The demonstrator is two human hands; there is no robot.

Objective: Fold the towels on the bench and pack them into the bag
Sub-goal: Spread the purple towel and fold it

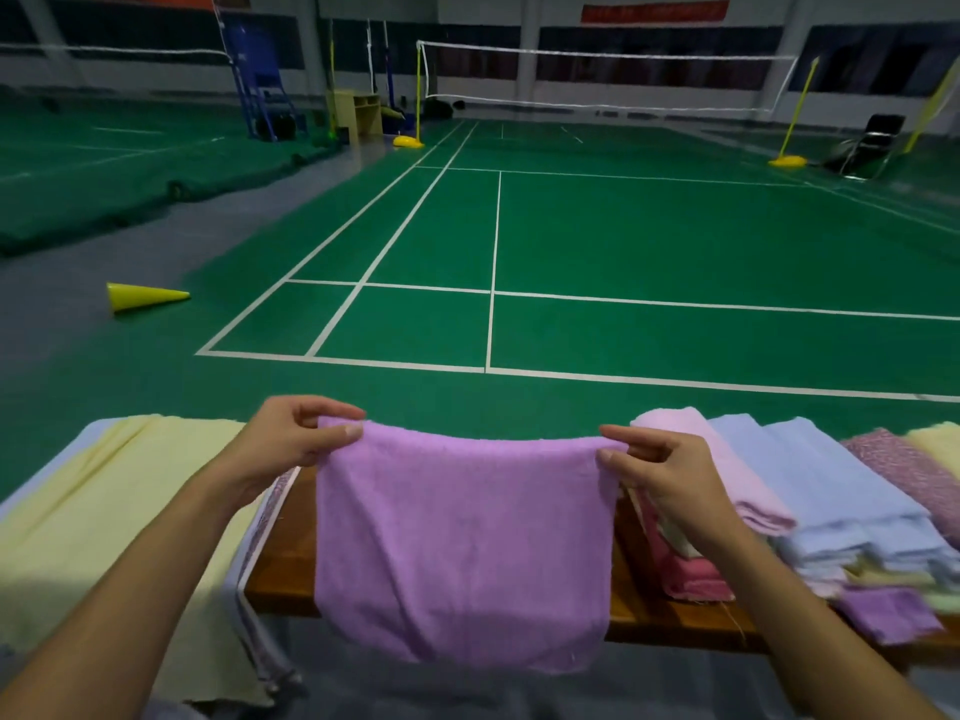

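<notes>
A purple towel [462, 543] hangs in front of me over the wooden bench [283, 553]. My left hand [291, 439] pinches its top left corner and my right hand [660, 470] pinches its top right corner. The towel's lower edge droops past the bench's front edge. To the left lies a pale yellow cloth bag [119, 522] with a drawstring, flat on the bench. To the right sits a pile of towels [810, 501]: pink, light blue, speckled pink, yellow and a small purple one [888, 618].
Beyond the bench stretches a green badminton court [623, 241] with white lines and a net [597, 80]. A yellow cone [140, 297] lies on its side on the grey floor at the left. A folding chair [867, 145] stands far right.
</notes>
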